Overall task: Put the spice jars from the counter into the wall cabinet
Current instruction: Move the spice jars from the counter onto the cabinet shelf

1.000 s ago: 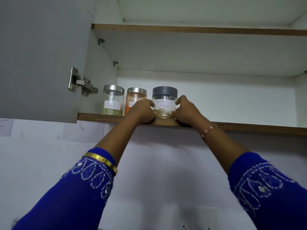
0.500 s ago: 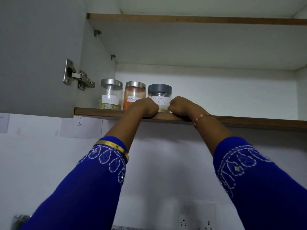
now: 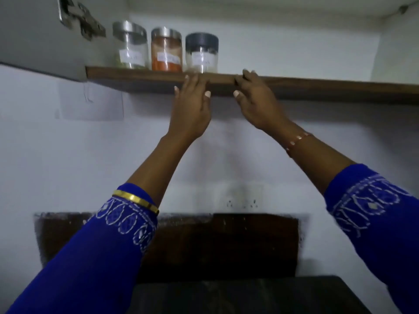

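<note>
Change: both my hands have come off the dark-lidded jar (image 3: 201,53) and dropped below the shelf edge; half a second ago they were curled at its base, and the view has tilted down too
Left hand: my left hand (image 3: 191,109) is open with fingers spread and loose, holding nothing, its fingertips (image 3: 186,78) in front of the front edge of the shelf (image 3: 317,87)
Right hand: my right hand (image 3: 255,103) is open as well, empty, fingers raised to the shelf edge just right of the left hand
Dark-lidded jar: stands upright on the shelf inside the wall cabinet (image 3: 294,41), rightmost of three, pale contents, white label too blurred to read
Orange jar (image 3: 166,51): silver lid, orange powder, just left of the dark-lidded jar, close beside it
Clear jar (image 3: 131,47): silver lid, greenish contents at the bottom, leftmost in the row
Cabinet door (image 3: 34,35): swung open at the left, its hinge (image 3: 82,18) in view near the top
Sleeves: I see blue embroidered sleeves, a gold bangle (image 3: 136,199) on the left arm, a thin bracelet (image 3: 297,141) on the right wrist
Desk (image 3: 238,295): dark surface at the bottom of the view; I see no jars on the part that shows
</note>
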Tool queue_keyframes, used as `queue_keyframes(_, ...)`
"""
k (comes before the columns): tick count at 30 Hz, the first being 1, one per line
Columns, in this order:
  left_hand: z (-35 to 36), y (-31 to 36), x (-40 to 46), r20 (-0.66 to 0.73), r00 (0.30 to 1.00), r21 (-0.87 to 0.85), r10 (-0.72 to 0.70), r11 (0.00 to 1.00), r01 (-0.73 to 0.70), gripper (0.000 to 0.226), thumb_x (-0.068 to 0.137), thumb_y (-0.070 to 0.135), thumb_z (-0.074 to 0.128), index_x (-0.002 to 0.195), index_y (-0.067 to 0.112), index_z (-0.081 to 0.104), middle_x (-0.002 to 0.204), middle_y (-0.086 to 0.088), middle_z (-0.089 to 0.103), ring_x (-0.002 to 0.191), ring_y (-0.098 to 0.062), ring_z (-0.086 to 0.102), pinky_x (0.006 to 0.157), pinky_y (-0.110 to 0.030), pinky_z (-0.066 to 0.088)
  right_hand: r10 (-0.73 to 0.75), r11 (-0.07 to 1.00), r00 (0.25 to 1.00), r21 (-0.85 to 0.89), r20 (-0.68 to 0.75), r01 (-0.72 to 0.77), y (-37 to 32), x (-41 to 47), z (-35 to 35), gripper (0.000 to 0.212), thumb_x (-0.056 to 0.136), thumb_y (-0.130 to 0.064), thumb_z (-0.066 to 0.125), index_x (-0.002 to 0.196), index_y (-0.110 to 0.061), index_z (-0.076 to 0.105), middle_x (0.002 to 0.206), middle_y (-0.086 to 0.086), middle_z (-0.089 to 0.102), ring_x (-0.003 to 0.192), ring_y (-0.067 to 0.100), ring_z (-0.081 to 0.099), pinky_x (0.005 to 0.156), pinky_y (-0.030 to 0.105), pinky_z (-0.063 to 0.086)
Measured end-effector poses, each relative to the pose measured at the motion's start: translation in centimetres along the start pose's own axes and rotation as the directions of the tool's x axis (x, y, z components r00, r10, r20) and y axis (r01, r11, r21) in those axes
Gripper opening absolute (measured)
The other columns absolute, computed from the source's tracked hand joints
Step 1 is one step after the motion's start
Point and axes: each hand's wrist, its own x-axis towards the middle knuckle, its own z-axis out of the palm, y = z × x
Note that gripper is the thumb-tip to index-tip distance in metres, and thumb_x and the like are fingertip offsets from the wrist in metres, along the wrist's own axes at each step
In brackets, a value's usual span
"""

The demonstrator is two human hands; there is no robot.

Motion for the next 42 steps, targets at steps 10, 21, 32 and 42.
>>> queue_keyframes(10, 3.0, 4.5, -17.8, 0.348, 0.928, -0.395, -0.134, 0.877, 0.274, 0.041, 0.099, 0.020, 0.031, 0.137, 0.010, 0.041, 0.152, -0.011, 0.031, 0.144, -0.023, 0.021, 0.120, -0.037, 0.014, 0.391, 0.806, 0.875, 0.353, 0.286, -0.475, 1.7, -23.7, 1.2, 0.054, 0.098, -0.024, 0.043, 0.147, -0.023, 0.023, 0.153, -0.009, 0.025, 0.141, 0.005, 0.022, 0.106, 0.008, 0.019)
queue_keyframes(21, 9.0, 12.3, -33.4, 0.707, 0.704, -0.485, -0.066, 0.680, 0.551, 0.039, 0.098, 0.015, 0.037, 0.136, 0.008, 0.044, 0.149, -0.012, 0.037, 0.143, -0.021, 0.024, 0.119, -0.038, 0.018, 0.803, 0.417, 0.509, 0.319, 0.309, -0.851, 5.0, -44.0, -0.1, 0.051, 0.095, -0.024, 0.048, 0.144, -0.021, 0.035, 0.148, 0.005, 0.040, 0.136, 0.020, 0.039, 0.111, 0.038, 0.035)
queue_keyframes(32, 12.7, 20.0, -42.3, 0.885, 0.466, -0.363, 0.017, 0.652, 0.666, 0.038, 0.097, 0.010, 0.041, 0.134, 0.007, 0.044, 0.142, -0.010, 0.046, 0.132, -0.010, 0.037, 0.113, -0.028, 0.029, 0.884, 0.402, 0.318, -0.210, 0.341, -0.891, 11.2, -54.4, -2.3, 0.079, 0.080, -0.026, 0.071, 0.145, -0.010, 0.029, 0.153, 0.016, 0.026, 0.142, 0.030, 0.021, 0.115, 0.043, 0.024)
queue_keyframes(42, 16.3, 25.0, -44.7, 0.983, 0.167, -0.102, -0.071, 0.546, 0.832, 0.038, 0.097, 0.009, 0.040, 0.135, 0.012, 0.043, 0.128, 0.005, 0.047, 0.117, -0.006, 0.044, 0.094, -0.016, 0.035, 0.799, 0.455, 0.317, -0.169, 0.511, -0.874, 15.5, -56.8, -2.0, 0.097, 0.067, -0.029, 0.081, 0.146, -0.017, 0.025, 0.142, 0.013, 0.031, 0.131, 0.028, 0.037, 0.106, 0.034, 0.035)
